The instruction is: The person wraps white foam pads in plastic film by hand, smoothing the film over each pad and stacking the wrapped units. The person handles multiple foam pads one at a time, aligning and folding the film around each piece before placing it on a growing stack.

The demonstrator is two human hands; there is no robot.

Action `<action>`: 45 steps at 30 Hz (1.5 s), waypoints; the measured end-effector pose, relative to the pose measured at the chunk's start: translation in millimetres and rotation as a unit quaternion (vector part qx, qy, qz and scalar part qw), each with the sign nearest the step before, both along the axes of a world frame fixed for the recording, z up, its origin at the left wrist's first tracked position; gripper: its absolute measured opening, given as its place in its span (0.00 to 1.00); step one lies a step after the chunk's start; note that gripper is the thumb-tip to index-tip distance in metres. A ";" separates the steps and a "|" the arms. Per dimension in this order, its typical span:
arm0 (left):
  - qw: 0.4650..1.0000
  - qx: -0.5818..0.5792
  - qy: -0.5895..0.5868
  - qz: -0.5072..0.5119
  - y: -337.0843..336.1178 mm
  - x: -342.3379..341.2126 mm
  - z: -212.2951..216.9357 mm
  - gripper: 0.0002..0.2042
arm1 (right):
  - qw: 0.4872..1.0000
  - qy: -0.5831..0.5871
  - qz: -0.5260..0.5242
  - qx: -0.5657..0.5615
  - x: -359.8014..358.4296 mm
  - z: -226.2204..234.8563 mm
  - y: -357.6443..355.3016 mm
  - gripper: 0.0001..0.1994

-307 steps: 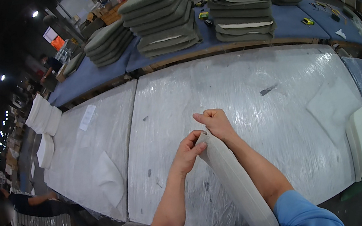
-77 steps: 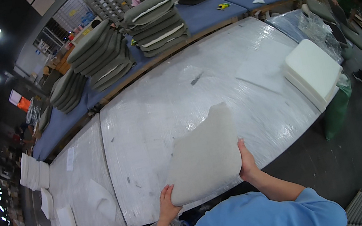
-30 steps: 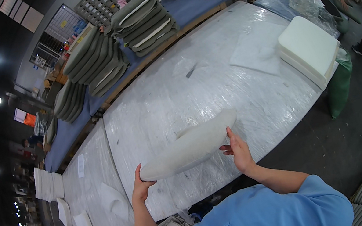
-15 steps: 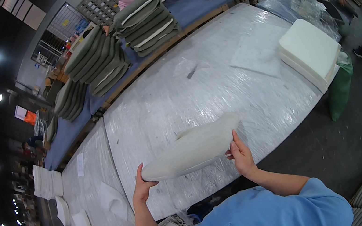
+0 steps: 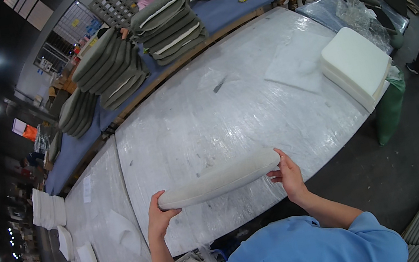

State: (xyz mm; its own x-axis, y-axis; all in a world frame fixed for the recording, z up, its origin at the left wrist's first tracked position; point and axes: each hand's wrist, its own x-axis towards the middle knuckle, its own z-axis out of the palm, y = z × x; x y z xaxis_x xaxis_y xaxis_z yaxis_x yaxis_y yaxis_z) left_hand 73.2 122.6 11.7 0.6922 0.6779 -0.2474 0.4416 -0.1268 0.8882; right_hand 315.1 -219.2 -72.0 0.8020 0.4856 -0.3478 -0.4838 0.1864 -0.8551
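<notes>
A left hand (image 5: 160, 214) and a right hand (image 5: 293, 177) pinch opposite ends of a pale cushion (image 5: 220, 179), edge-on over the plastic-wrapped counter (image 5: 203, 126), apparently for inspection. Turning it calls for both ends moving together.

The one view comes from a wide fisheye camera on the person's head, which looks down and forward over the blue shirt (image 5: 294, 252) at the lower edge. It is quite near to the left hand (image 5: 157, 219) and the right hand (image 5: 292, 177), low in the middle. The wrapped tabletop (image 5: 207, 115) crosses the centre aslant, its edges bent; a stack of grey-green cushions (image 5: 168, 27) stands farther off, at upper middle.
</notes>
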 end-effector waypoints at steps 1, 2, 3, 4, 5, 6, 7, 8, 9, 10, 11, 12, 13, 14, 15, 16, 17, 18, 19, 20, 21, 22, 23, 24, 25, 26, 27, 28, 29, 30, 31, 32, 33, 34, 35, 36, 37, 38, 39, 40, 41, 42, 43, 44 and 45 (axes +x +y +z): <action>1.000 -0.009 -0.007 0.011 -0.7 -3.8 -3.5 0.42 | 1.000 -0.002 0.009 -0.010 -0.2 -5.1 0.1 0.24; 1.000 0.001 -0.007 0.013 -2.3 -6.3 -8.3 0.43 | 0.999 -0.005 0.015 -0.034 -0.7 -10.2 0.0 0.24; 1.000 0.011 -0.006 0.014 -4.7 -8.0 -13.8 0.43 | 0.998 -0.007 0.021 -0.058 -1.2 -15.3 0.2 0.24; 1.000 0.023 -0.009 0.015 -5.0 -4.9 -15.4 0.44 | 0.996 -0.012 0.026 -0.080 2.5 -21.0 3.7 0.24; 0.993 0.118 0.028 -0.005 -4.6 4.1 -13.9 0.44 | 0.983 -0.120 0.016 -0.136 12.4 -33.4 2.9 0.24; 0.976 0.207 0.064 -0.030 -7.1 16.9 -11.1 0.44 | 0.955 -0.222 0.002 -0.197 24.4 -51.6 -5.0 0.25; 0.948 0.299 0.103 -0.044 -8.9 21.8 -5.8 0.44 | 0.914 -0.319 -0.002 -0.250 29.7 -49.5 -4.1 0.25; 0.928 0.347 0.124 -0.062 -11.4 26.7 -0.6 0.44 | 0.917 -0.337 -0.013 -0.212 32.2 -47.2 -4.5 0.24; 0.904 0.394 0.143 -0.080 -14.0 31.9 4.7 0.43 | 0.918 -0.355 -0.025 -0.174 36.6 -44.6 -5.2 0.23; 0.877 0.442 0.163 -0.096 -17.0 36.1 12.9 0.43 | 0.918 -0.371 -0.035 -0.133 39.3 -34.3 -0.4 0.22; 0.867 0.449 0.152 -0.151 -26.1 49.1 22.7 0.41 | 0.921 -0.374 -0.038 -0.098 40.2 -27.8 3.5 0.22; 0.855 0.455 0.140 -0.206 -42.2 68.6 33.5 0.39 | 0.923 -0.378 -0.041 -0.064 41.3 -21.5 8.1 0.22; 0.840 0.461 0.128 -0.256 -57.6 85.9 38.6 0.36 | 0.923 -0.382 -0.040 -0.026 42.1 -16.1 13.2 0.21; 0.838 0.453 0.068 -0.297 -69.9 99.1 34.4 0.35 | 0.914 -0.403 -0.039 -0.020 42.1 -11.8 19.1 0.21; 0.827 0.445 0.009 -0.345 -87.4 119.2 30.9 0.33 | 0.906 -0.420 -0.046 -0.014 44.0 -9.1 19.9 0.20; 0.804 0.470 0.007 -0.363 -111.1 138.5 30.5 0.33 | 0.896 -0.440 -0.049 -0.016 45.7 -8.2 21.8 0.20; 0.781 0.495 0.005 -0.380 -135.2 155.3 32.9 0.32 | 0.885 -0.461 -0.063 -0.018 47.4 -7.3 23.1 0.19; 0.770 0.515 -0.010 -0.377 -152.0 168.1 31.8 0.31 | 0.872 -0.483 -0.074 -0.018 49.3 -5.4 24.7 0.19; 0.758 0.533 -0.026 -0.375 -165.9 179.9 29.5 0.31 | 0.859 -0.504 -0.085 -0.018 51.1 -4.4 25.8 0.18; 0.747 0.550 -0.039 -0.371 -173.8 187.8 27.1 0.30 | 0.864 -0.495 -0.090 -0.022 51.8 -3.7 27.3 0.17; 0.747 0.548 -0.035 -0.374 -175.6 193.8 24.4 0.30 | 0.869 -0.486 -0.095 -0.026 52.5 -3.2 29.2 0.17; 0.748 0.544 -0.032 -0.379 -176.9 199.3 21.1 0.29 | 0.874 -0.475 -0.100 -0.032 53.5 -4.9 29.3 0.16; 0.750 0.539 -0.027 -0.383 -178.2 203.5 17.6 0.28 | 0.880 -0.461 -0.101 -0.049 55.6 -6.6 29.9 0.16; 0.753 0.536 -0.024 -0.380 -179.7 206.1 14.0 0.28 | 0.887 -0.447 -0.100 -0.065 58.5 -8.4 31.2 0.16; 0.756 0.533 -0.020 -0.379 -181.4 208.3 11.5 0.27 | 0.893 -0.431 -0.099 -0.081 61.0 -11.2 32.4 0.16; 0.761 0.530 -0.018 -0.374 -184.0 210.2 10.0 0.27 | 0.868 -0.474 -0.108 -0.102 66.7 -17.4 33.2 0.16; 0.760 0.529 -0.019 -0.377 -187.4 213.2 7.5 0.26 | 0.841 -0.515 -0.116 -0.121 73.8 -23.7 33.7 0.17; 0.762 0.531 -0.016 -0.371 -189.0 215.5 4.2 0.25 | 0.811 -0.558 -0.117 -0.132 78.6 -28.5 35.9 0.17; 0.767 0.534 -0.010 -0.356 -188.2 216.6 3.9 0.24 | 0.844 -0.512 -0.112 -0.113 79.9 -26.9 38.8 0.18; 0.769 0.529 0.004 -0.359 -187.7 216.5 3.6 0.24 | 0.875 -0.463 -0.104 -0.095 78.9 -25.2 39.0 0.18; 0.772 0.523 0.015 -0.360 -187.8 218.5 6.7 0.23 | 0.902 -0.414 -0.092 -0.081 80.1 -20.0 39.7 0.19; 0.776 0.517 0.026 -0.361 -186.5 219.3 9.2 0.23 | 0.906 -0.406 -0.092 -0.080 81.1 -13.7 42.6 0.19; 0.784 0.505 0.028 -0.359 -184.6 219.5 9.6 0.22 | 0.909 -0.398 -0.092 -0.080 82.1 -9.7 45.0 0.19; 0.793 0.493 0.030 -0.357 -182.6 220.0 9.7 0.22 | 0.915 -0.389 -0.074 -0.077 84.4 -10.0 45.1 0.19; 0.800 0.482 0.030 -0.355 -178.7 219.9 10.6 0.22 | 0.920 -0.381 -0.057 -0.073 86.6 -10.9 46.4 0.19; 0.807 0.472 0.029 -0.355 -177.1 222.5 9.8 0.22 | 0.920 -0.382 -0.054 -0.076 90.7 -12.3 46.5 0.19; 0.813 0.461 0.029 -0.355 -175.1 222.7 8.3 0.22 | 0.920 -0.382 -0.050 -0.078 92.7 -13.7 48.2 0.20; 0.819 0.450 0.028 -0.354 -173.3 222.2 7.6 0.22 | 0.919 -0.383 -0.045 -0.080 93.6 -14.5 50.3 0.20; 0.822 0.446 0.035 -0.352 -172.5 222.6 7.7 0.22 | 0.919 -0.383 -0.045 -0.080 94.1 -14.8 51.9 0.20; 0.825 0.441 0.038 -0.353 -172.5 224.6 6.3 0.22 | 0.918 -0.384 -0.047 -0.083 95.6 -13.7 51.8 0.20; 0.826 0.436 0.044 -0.355 -170.2 221.4 6.0 0.22 | 0.919 -0.382 -0.050 -0.084 93.7 -12.8 52.8 0.20; 0.835 0.422 0.018 -0.352 -165.4 213.3 4.8 0.22 | 0.919 -0.383 -0.053 -0.079 89.1 -12.8 54.8 0.21; 0.843 0.407 -0.013 -0.350 -162.4 206.7 3.5 0.21 | 0.918 -0.384 -0.058 -0.077 84.6 -10.1 54.2 0.21; 0.850 0.391 -0.043 -0.350 -161.6 198.2 0.0 0.21 | 0.918 -0.383 -0.063 -0.076 81.7 -13.7 50.3 0.21; 0.865 0.375 -0.100 -0.318 -158.1 184.1 -5.0 0.21 | 0.911 -0.398 -0.064 -0.082 82.9 -15.2 46.7 0.22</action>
State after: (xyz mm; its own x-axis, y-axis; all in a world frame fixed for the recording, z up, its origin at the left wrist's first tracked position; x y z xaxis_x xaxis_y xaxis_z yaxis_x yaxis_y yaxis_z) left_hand 257.3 -35.5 6.7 0.9625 0.0619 0.2643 -0.0821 -0.8617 0.5007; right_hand 398.0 -172.5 -87.2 0.8790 0.3632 0.3090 0.3185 0.0351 -0.9473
